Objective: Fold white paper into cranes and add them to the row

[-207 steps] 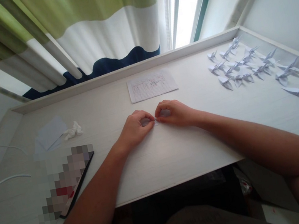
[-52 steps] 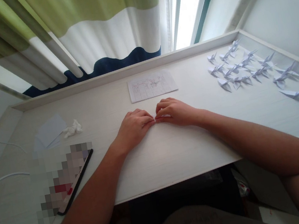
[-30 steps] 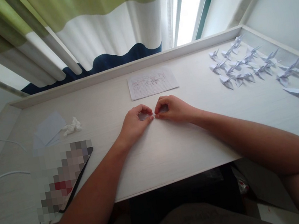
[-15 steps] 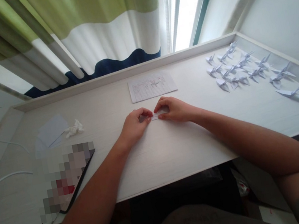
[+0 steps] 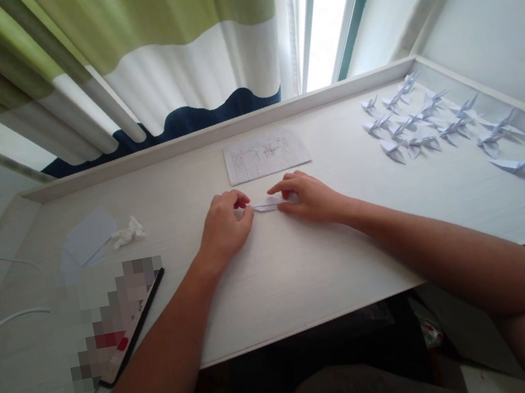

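Observation:
A small folded white paper, narrow and pointed at its left end, lies between my two hands above the desk. My left hand pinches its left tip between thumb and curled forefinger. At the other end, my right hand has its thumb on the paper and its forefinger raised a little above it. The paper's right end runs in between that thumb and the fingers, partly hidden. Just beyond my hands lies a printed sheet with a table.
Several folded paper cranes stand at the right. On the left are white paper squares, a crumpled tissue and a phone-like device with a blurred screen. White cables cross the left side. A raised ledge borders the back.
My left hand has moved left, away from my right hand, and more of the folded paper shows between them. My right forefinger has straightened and lifted.

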Demonstrator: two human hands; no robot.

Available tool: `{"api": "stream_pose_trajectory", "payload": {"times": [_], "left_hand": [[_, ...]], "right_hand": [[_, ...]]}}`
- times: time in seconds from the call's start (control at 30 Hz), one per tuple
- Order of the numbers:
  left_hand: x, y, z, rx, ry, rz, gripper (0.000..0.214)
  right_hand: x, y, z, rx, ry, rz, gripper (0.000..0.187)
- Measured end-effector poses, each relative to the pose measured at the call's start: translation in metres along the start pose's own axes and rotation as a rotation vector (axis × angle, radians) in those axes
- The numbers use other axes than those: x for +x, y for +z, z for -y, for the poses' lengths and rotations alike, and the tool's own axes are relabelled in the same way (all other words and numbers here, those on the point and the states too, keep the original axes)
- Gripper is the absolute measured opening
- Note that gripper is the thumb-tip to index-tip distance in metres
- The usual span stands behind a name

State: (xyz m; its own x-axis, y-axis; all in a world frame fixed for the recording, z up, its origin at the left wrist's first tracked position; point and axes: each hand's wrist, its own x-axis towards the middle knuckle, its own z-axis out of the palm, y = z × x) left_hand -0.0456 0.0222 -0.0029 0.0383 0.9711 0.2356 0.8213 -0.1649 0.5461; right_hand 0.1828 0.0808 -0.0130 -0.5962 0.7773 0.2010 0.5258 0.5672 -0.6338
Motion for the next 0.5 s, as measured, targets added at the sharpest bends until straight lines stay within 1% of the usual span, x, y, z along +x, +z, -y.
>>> {"api": "stream_pose_trajectory", "payload": {"times": [0.07, 0.2, 0.27, 0.4, 0.5], "left_hand": [[-0.003, -0.001, -0.005, 0.009, 0.056, 0.052, 0.010], [-0.009, 0.000, -0.014, 0.044, 0.192, 0.145, 0.021], [-0.011, 0.000, -0.017, 0.098, 0.241, 0.188, 0.027], [-0.012, -0.002, -0.020, 0.199, 0.278, 0.248, 0.031], [-0.011, -0.005, -0.021, 0.226, 0.283, 0.253, 0.032]], "right_hand": [[0.000, -0.001, 0.002, -0.040, 0.000, 0.008, 0.032], [0.000, -0.002, 0.009, -0.116, 0.016, 0.053, 0.017], [-0.001, -0.002, 0.013, -0.148, 0.015, 0.072, 0.016], [-0.004, -0.004, 0.014, -0.160, -0.025, 0.131, 0.023], [-0.005, -0.010, 0.006, -0.142, -0.124, 0.117, 0.018]]}}
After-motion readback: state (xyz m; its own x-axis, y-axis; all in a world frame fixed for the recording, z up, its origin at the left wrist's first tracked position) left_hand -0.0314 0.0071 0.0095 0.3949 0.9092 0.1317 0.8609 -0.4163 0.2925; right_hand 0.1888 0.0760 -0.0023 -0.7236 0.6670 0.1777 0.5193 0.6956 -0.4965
